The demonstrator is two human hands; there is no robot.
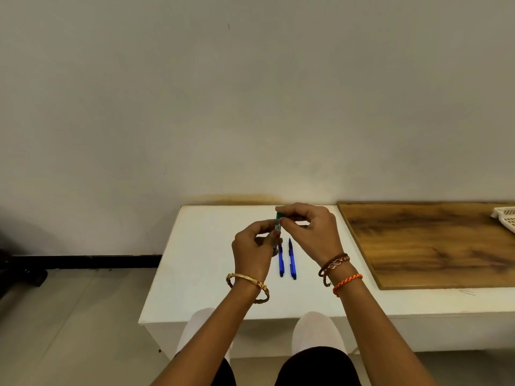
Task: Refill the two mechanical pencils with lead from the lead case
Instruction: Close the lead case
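from the head camera, looking down past two forearms, both hands meet over the middle of a white worktop [200,288] in the lower centre of the frame. the left hand [252,247] is curled around the lower part of a small green lead case [277,222], its thumb and fingers [276,234] pinching it so the case stands roughly upright above the surface. the right hand [312,232] comes in from the right, and its thumb and forefinger are pressed onto the top end of the same case while the other fingers arch loosely above; whether the cap is on or off cannot be told. just below the hands two blue mechanical pencils lie flat on the worktop, side by side and nearly parallel, tips pointing away toward the wall: the left pencil [281,263] is partly hidden at its far end by the left hand, and the right pencil [291,260] lies just beside it, not touching. a gold bangle [249,280] circles the left wrist, and a brown bracelet [334,263] and an orange braided thread [347,282] sit on the right wrist. a wood-grain board [432,246] rests on the worktop at the right of the frame, with the corner of a white plastic basket [505,217] on it at the right edge.
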